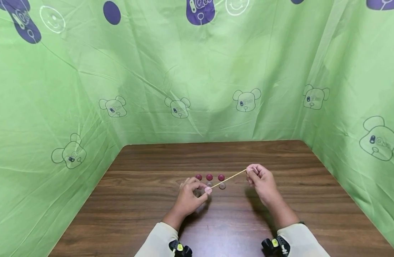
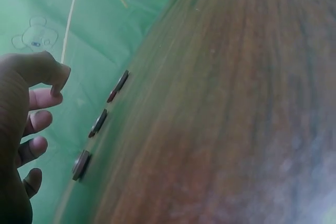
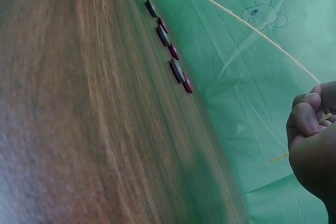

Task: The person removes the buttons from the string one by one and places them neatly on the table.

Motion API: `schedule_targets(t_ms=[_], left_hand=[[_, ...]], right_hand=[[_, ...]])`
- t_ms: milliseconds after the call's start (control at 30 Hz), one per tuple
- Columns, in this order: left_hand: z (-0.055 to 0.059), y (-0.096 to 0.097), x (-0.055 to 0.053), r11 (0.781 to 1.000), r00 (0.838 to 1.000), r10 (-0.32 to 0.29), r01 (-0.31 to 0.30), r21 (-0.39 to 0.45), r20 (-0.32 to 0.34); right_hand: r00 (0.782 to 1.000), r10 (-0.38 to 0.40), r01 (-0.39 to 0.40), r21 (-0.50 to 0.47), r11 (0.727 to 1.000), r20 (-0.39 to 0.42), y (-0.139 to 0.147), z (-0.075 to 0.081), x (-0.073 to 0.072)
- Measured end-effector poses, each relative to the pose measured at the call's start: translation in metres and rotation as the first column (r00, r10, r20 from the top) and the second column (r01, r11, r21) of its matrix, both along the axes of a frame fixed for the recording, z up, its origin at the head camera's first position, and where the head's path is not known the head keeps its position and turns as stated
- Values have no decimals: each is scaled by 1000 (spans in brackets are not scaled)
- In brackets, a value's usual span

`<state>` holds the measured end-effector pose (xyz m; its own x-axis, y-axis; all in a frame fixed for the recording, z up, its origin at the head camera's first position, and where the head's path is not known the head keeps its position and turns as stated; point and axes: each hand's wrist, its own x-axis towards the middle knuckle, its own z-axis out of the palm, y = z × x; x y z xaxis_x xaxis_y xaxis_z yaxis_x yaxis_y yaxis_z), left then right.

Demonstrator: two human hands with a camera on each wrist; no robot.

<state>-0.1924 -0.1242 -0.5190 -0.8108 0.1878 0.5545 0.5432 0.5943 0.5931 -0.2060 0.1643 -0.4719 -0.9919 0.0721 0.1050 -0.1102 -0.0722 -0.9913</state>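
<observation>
Between thumb and forefinger, my left hand (image 1: pixel 189 196) pinches a small pale pink button (image 1: pixel 208 190). A thin yellow cord (image 1: pixel 230 177) runs taut from the button up to my right hand (image 1: pixel 264 182), which pinches it between thumb and curled fingers. A short loose end of cord (image 3: pixel 278 158) sticks out past the right hand in the right wrist view. Both hands are raised over the table. Behind the left hand, a row of three dark red buttons (image 1: pixel 209 177) lies on the wood, with grey-brown buttons (image 1: pixel 222 186) in front of them, partly covered by the left hand.
The brown wooden table (image 1: pixel 139 214) has its far edge against a green curtain (image 1: pixel 197 71) printed with bear faces, which hangs on the left and right sides too. Black wrist devices (image 1: pixel 275 246) sit on both light sleeves (image 1: pixel 301 241).
</observation>
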Motion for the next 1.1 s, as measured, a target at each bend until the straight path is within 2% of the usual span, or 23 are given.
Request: schedule_targets(t_ms=[333,633,833,1100], left_hand=[[-5,-3,-2,1000,997,13,-11,-24,73],[-7,-3,-7,999,994,-2,8,-54,111],[-10,-3,-11,997,989,7,6,-82,149],[-14,-3,-15,998,979,7,4,-55,205]], right_hand=[[999,-41,41,-14,999,25,1,1,0],[995,-90,91,-7,996,44,5,-1,-3],[994,-92,92,-9,996,55,6,-2,-3],[994,-67,67,-1,998,89,6,0,-2]])
